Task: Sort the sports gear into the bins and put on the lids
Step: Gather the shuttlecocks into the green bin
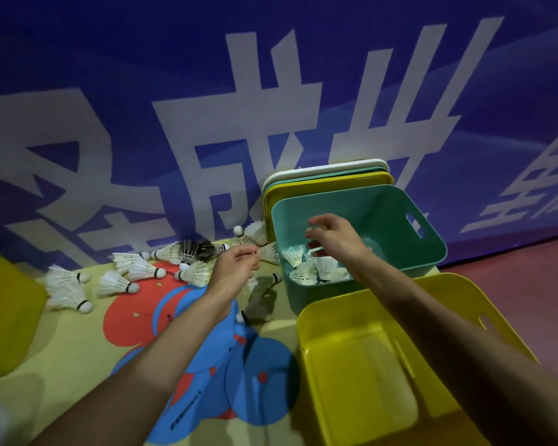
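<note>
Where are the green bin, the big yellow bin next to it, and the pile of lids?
green bin [377, 217], head view, on its bare far inside wall.
yellow bin [361, 381], head view, on its bare inside floor.
lids [335, 185], head view, on the front yellow lid's top edge.

**Dim light, wide-angle warp**

Your frame is dim, its colours saturated. Soft shadows lie on the floor mat [78, 349] below your left hand [232, 268] and inside the yellow bin [368, 375]. Your forearms [149, 365] read dark near the lower edge. The banner [303, 91] lettering bows toward the edges. On your right hand [332, 239], the fingers [313, 235] and the shuttlecocks [306, 272] beneath look slightly smeared.
</note>
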The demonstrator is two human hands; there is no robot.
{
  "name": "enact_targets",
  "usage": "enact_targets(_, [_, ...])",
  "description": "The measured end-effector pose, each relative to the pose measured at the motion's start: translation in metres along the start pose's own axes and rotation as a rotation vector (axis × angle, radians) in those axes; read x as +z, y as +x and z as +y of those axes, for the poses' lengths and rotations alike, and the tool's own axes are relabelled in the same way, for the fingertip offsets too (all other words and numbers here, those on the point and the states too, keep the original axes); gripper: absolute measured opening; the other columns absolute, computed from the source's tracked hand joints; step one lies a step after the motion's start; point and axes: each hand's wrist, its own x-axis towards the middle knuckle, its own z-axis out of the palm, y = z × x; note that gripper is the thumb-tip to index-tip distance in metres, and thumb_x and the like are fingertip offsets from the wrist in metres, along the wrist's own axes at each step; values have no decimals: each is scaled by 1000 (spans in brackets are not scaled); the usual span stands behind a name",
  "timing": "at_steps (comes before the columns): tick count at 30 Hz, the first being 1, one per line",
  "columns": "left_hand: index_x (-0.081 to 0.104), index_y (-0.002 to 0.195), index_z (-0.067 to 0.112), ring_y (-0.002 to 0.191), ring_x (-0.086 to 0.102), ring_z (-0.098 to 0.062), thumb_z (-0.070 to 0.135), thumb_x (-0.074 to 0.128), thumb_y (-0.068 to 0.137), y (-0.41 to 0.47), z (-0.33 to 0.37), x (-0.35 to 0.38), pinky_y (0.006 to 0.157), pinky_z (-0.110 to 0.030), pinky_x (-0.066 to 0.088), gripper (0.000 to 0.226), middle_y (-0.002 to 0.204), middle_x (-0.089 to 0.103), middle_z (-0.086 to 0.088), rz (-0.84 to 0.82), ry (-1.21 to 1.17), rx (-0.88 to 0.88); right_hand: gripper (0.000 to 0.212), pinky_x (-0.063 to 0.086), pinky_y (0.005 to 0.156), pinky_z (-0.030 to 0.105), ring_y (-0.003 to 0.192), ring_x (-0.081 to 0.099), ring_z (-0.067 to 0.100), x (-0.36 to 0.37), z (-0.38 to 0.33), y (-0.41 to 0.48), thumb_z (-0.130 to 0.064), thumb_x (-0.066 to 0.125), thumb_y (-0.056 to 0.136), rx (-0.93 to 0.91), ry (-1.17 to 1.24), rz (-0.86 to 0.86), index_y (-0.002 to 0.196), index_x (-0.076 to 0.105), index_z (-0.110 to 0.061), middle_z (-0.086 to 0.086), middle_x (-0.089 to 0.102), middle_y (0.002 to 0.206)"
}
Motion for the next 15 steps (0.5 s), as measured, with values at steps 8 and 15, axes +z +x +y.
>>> enact_targets(8, [65, 99, 21, 94, 61, -15, 8, 57, 89, 16, -63, -32, 77, -24, 46, 18, 101, 66, 0, 32, 70, -114, 26, 57, 84, 39, 90, 67, 17, 60, -4, 14, -16, 57, 91, -133, -251, -53, 117, 60, -16, 3, 68, 103])
enact_targets(15, [64, 101, 16, 102, 64, -21, -2, 63, 79, 21, -132, -32, 88, -31, 50, 29, 100, 68, -3, -88, 232, -183, 24, 56, 85, 42, 93, 67, 21, 96, -4, 27, -15, 57, 90, -135, -344, -129, 113, 62, -15, 2, 68, 102])
